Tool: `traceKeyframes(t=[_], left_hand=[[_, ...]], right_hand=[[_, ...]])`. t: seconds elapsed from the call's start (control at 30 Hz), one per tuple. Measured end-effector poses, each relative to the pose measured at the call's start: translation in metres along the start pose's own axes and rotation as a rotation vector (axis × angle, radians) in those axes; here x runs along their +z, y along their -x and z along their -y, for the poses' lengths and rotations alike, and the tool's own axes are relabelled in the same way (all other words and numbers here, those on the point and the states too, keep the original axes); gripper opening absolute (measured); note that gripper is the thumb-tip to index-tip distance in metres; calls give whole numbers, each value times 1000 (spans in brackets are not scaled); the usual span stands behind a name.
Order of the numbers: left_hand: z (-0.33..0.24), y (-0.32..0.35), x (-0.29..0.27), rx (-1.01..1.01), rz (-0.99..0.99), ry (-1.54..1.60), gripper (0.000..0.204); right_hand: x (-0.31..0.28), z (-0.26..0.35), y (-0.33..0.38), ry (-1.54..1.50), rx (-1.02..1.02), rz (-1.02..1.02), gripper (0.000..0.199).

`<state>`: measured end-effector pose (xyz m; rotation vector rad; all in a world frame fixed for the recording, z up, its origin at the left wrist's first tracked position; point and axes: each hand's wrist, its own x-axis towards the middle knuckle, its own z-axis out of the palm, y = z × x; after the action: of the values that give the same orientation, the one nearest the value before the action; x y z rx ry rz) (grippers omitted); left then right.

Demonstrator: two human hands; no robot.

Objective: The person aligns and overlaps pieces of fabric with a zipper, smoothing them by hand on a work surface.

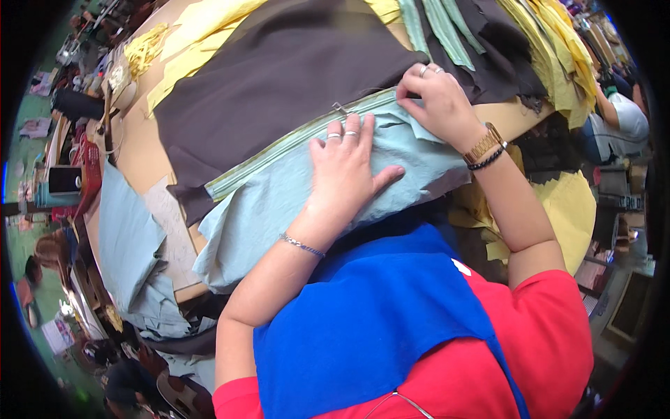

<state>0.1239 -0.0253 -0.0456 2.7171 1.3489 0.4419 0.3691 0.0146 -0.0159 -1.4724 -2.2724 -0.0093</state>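
Note:
A long zipper (279, 155) with light green tape runs slantwise between a dark brown fabric piece (279, 77) and a light blue fabric piece (258, 209). Its metal slider (340, 108) sticks up just beyond my left fingertips. My left hand (342, 164), with rings, lies flat on the blue fabric, fingers apart, tips touching the zipper's near edge. At the zipper's right end, my right hand (440, 101) pinches the zipper and fabric edge between thumb and bent fingers. Those fingers partly hide that end.
Yellow fabric (202, 35) lies at the far left of the wooden table (146, 105), and more yellow pieces (558, 56) hang at the far right. Green strips (447, 31) rest on dark fabric. Light blue fabric (129, 237) drapes over the left edge. Another person (618, 122) sits at right.

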Motion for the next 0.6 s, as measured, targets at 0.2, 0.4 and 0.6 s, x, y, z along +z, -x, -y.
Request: traceKeyframes(t=[0.2, 0.4, 0.6], left_hand=[[8, 10, 1, 21, -33, 133, 90], [45, 56, -36, -92, -166, 88, 56], [87, 96, -62, -393, -221, -65, 29]], right_hand=[[-8, 22, 10, 171, -145, 121, 18], [-6, 69, 2, 121, -202, 65, 42], [51, 139, -3, -235, -228, 96, 53]])
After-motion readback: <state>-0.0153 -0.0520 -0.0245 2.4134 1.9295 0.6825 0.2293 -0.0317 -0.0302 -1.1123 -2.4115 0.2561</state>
